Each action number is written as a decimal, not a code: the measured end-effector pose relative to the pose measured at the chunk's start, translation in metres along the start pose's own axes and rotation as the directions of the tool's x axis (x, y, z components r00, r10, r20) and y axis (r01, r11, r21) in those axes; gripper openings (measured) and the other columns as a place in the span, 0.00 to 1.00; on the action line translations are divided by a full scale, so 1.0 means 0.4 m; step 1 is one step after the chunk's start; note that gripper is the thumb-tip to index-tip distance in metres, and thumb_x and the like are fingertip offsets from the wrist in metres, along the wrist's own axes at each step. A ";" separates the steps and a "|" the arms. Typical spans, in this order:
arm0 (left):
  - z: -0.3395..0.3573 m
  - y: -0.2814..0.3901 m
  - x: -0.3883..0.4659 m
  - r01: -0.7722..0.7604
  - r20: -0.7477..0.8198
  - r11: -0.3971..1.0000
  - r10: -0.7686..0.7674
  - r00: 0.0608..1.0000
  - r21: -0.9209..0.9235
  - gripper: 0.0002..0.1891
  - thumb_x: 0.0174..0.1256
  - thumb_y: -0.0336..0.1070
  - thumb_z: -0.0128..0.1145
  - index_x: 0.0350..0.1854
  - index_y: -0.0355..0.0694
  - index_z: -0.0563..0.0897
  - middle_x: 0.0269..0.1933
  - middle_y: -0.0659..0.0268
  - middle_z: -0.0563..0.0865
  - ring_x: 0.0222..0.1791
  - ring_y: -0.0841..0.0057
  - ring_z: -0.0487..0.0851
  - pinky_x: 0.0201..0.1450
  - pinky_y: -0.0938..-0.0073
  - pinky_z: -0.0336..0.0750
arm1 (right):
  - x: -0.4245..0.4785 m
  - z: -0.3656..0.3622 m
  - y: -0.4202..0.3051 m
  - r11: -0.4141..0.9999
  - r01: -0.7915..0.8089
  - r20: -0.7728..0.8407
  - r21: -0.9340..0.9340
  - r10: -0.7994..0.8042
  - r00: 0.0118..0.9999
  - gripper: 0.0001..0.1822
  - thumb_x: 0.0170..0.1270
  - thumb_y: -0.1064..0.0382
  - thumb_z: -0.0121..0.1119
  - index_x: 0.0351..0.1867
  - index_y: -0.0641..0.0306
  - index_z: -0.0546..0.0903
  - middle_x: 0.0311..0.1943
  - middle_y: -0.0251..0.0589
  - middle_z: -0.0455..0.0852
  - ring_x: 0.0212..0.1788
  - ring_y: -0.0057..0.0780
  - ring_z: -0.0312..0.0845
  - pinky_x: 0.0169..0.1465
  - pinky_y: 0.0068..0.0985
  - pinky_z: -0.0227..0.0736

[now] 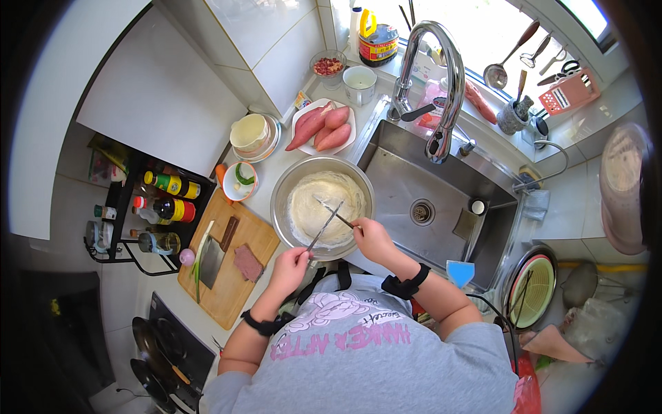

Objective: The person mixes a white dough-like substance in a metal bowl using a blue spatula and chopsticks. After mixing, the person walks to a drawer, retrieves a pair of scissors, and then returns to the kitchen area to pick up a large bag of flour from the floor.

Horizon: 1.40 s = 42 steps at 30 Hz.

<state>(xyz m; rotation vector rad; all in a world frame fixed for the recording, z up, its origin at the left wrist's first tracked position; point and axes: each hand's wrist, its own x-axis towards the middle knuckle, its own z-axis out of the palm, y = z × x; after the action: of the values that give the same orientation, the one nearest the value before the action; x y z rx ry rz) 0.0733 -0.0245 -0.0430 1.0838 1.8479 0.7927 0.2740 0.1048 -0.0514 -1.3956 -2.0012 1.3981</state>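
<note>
A stainless steel bowl (277, 192) holds a pale, sticky dough or batter (302, 204) that spreads up its wall. My left hand (288, 269) is at the bowl's near left rim, its fingers closed on a chopstick (325, 226) that slants over the dough. At the right rim my right hand (373, 239) grips a second chopstick (342, 219), whose end reaches the dough. The two sticks cross above the middle of the bowl, and both bear traces of the pale mix.
Right of the bowl is the sink (395, 181) with its tall faucet (449, 93). Behind stand a plate of sweet potatoes (336, 137) and a mug (359, 85). At left, a cutting board (217, 305) bears a cleaver (211, 264), scallion and meat (248, 263).
</note>
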 end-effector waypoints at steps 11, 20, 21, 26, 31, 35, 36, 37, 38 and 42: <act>-0.021 0.052 0.001 -0.073 -0.108 0.990 0.086 0.990 0.119 0.09 0.64 0.31 0.52 0.35 0.33 0.83 0.21 0.64 0.79 0.21 0.80 0.73 0.25 0.76 0.67 | -0.018 -0.062 0.007 0.704 -0.502 0.373 0.502 0.347 0.860 0.10 0.65 0.64 0.50 0.43 0.67 0.77 0.19 0.32 0.71 0.16 0.20 0.63 0.18 0.22 0.58; -0.033 0.039 0.023 -0.035 -0.119 0.992 0.050 0.992 0.124 0.09 0.64 0.32 0.51 0.34 0.32 0.83 0.21 0.58 0.80 0.21 0.74 0.76 0.26 0.75 0.69 | -0.005 -0.080 -0.004 0.206 -0.708 0.653 0.676 0.278 0.704 0.08 0.70 0.66 0.43 0.43 0.69 0.71 0.17 0.22 0.55 0.16 0.13 0.47 0.18 0.17 0.44; -0.032 0.060 0.000 -0.001 -0.096 0.996 0.010 0.995 0.093 0.09 0.65 0.31 0.51 0.33 0.31 0.83 0.19 0.62 0.79 0.20 0.81 0.73 0.25 0.78 0.67 | 0.003 -0.078 -0.005 0.207 -0.708 0.657 0.675 0.268 0.705 0.08 0.70 0.66 0.42 0.43 0.69 0.71 0.17 0.22 0.55 0.16 0.13 0.47 0.18 0.16 0.44; -0.016 -0.078 0.074 -0.030 -0.112 0.972 0.058 0.992 0.231 0.09 0.66 0.31 0.52 0.36 0.31 0.83 0.21 0.66 0.80 0.22 0.83 0.74 0.27 0.79 0.69 | 0.005 -0.060 -0.021 0.132 -0.745 0.705 0.654 0.249 0.664 0.08 0.70 0.67 0.40 0.43 0.68 0.70 0.17 0.22 0.55 0.16 0.13 0.47 0.19 0.16 0.45; -0.029 0.027 0.016 -0.085 -0.107 0.987 0.099 0.989 0.136 0.09 0.64 0.31 0.52 0.37 0.32 0.83 0.25 0.56 0.83 0.24 0.73 0.79 0.29 0.73 0.71 | -0.002 -0.072 -0.008 0.086 -0.726 0.692 0.682 0.244 0.679 0.10 0.72 0.65 0.39 0.43 0.68 0.71 0.18 0.21 0.53 0.16 0.11 0.45 0.18 0.14 0.44; -0.015 -0.071 0.044 -0.072 -0.085 0.971 0.094 0.992 0.227 0.09 0.63 0.32 0.53 0.37 0.33 0.83 0.29 0.48 0.83 0.30 0.54 0.82 0.32 0.65 0.74 | 0.005 -0.058 -0.015 -0.075 -0.787 0.781 0.612 0.215 0.587 0.10 0.72 0.65 0.38 0.43 0.68 0.71 0.18 0.21 0.54 0.17 0.11 0.46 0.18 0.12 0.45; -0.029 -0.068 0.060 -0.065 -0.112 0.971 0.093 0.989 0.232 0.09 0.63 0.32 0.53 0.37 0.33 0.83 0.29 0.48 0.83 0.30 0.54 0.82 0.32 0.65 0.74 | 0.003 -0.055 -0.007 -0.114 -0.790 0.792 0.602 0.204 0.575 0.11 0.73 0.65 0.38 0.43 0.68 0.71 0.18 0.21 0.54 0.17 0.10 0.46 0.17 0.12 0.46; -0.035 -0.063 0.070 -0.057 -0.139 0.970 0.092 0.986 0.237 0.09 0.63 0.32 0.53 0.38 0.33 0.83 0.29 0.48 0.83 0.30 0.54 0.82 0.32 0.66 0.74 | 0.004 -0.056 -0.002 -0.153 -0.792 0.804 0.591 0.193 0.563 0.11 0.73 0.64 0.37 0.43 0.67 0.71 0.18 0.21 0.55 0.17 0.10 0.46 0.17 0.12 0.46; -0.035 -0.055 0.065 -0.052 -0.142 0.976 0.083 0.986 0.209 0.09 0.63 0.32 0.53 0.37 0.32 0.83 0.28 0.50 0.83 0.27 0.60 0.81 0.31 0.68 0.73 | 0.007 -0.063 -0.001 -0.157 -0.780 0.793 0.606 0.198 0.576 0.10 0.72 0.65 0.37 0.44 0.68 0.70 0.18 0.21 0.55 0.17 0.11 0.47 0.18 0.12 0.46; -0.009 0.032 -0.014 -0.059 -0.091 0.993 0.069 0.994 0.106 0.09 0.63 0.31 0.54 0.37 0.32 0.83 0.26 0.55 0.83 0.24 0.73 0.80 0.29 0.73 0.72 | 0.001 -0.076 0.000 -0.142 -0.762 0.774 0.632 0.177 0.608 0.10 0.72 0.67 0.35 0.45 0.68 0.69 0.19 0.22 0.56 0.18 0.12 0.49 0.18 0.12 0.48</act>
<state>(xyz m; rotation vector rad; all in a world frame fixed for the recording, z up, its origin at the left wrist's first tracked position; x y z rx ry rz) 0.0764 -0.0243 -0.0289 1.1939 1.9597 0.8050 0.2953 0.1212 -0.0372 -1.0556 0.1132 2.7954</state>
